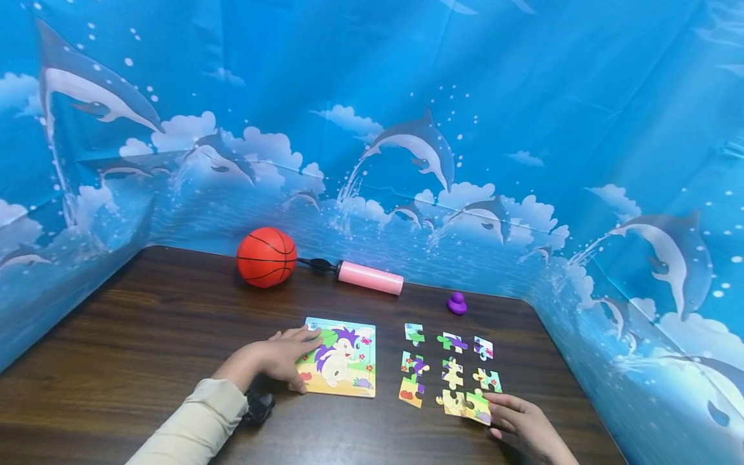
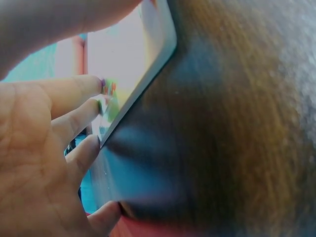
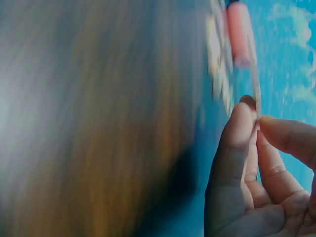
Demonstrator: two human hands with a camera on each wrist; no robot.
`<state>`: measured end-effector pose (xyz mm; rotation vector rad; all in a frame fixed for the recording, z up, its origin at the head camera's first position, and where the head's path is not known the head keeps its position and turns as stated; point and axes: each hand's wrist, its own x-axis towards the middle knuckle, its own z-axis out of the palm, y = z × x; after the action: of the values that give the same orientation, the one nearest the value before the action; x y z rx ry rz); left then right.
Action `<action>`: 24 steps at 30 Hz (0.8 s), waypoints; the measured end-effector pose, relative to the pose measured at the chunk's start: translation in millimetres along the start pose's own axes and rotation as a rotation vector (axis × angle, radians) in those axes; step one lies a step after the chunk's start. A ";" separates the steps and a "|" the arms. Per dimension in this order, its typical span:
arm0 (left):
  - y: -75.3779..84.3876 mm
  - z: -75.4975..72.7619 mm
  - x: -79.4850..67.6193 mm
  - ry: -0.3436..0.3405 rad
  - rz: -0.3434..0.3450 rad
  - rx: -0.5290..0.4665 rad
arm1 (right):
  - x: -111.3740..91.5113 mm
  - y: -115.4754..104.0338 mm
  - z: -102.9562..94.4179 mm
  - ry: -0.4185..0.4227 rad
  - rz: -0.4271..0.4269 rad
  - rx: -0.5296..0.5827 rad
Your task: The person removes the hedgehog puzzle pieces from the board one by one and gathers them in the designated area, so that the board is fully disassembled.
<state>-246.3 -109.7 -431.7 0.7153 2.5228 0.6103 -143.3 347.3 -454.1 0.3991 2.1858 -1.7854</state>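
Note:
In the head view, my left hand lies over the left side of a square puzzle board with a purple-haired hedgehog picture. Its fingers are spread and fairly straight. The left wrist view shows the fingertips at the board's edge, with the thumb on the other side. My right hand pinches a yellow-green jigsaw piece between thumb and fingers. That piece appears edge-on and raised in the right wrist view. It overlaps the bottom middle jigsaw piece in the head view.
Several other jigsaw pieces lie spaced in rows right of the board. Farther back on the dark wooden table are an orange-red basketball, a pink hand pump and a purple rubber duck. A dolphin-print curtain surrounds the table.

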 end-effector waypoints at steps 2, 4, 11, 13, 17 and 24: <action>-1.9 -0.8 -0.4 0.002 0.000 0.002 | -0.6 3.0 -6.9 0.111 0.027 -0.052; -4.0 -1.3 -0.3 0.006 -0.004 0.006 | 0.9 4.5 -10.4 0.200 0.050 -0.089; -6.8 -0.4 0.7 0.008 -0.021 -0.009 | 5.9 6.4 -13.0 0.240 0.054 -0.170; -6.6 0.7 0.6 0.007 -0.030 -0.012 | 7.0 4.9 -11.3 0.245 0.033 -0.209; -6.7 1.9 1.1 0.014 -0.045 -0.006 | 7.7 -2.5 -7.9 0.280 -0.027 -0.392; -10.2 1.6 -0.7 0.051 -0.042 -0.003 | 12.9 -35.2 23.8 0.333 -0.184 -0.809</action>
<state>-248.8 -117.4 -438.0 0.6523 2.5763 0.6249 -167.7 317.5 -432.0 0.3143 3.0080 -0.7902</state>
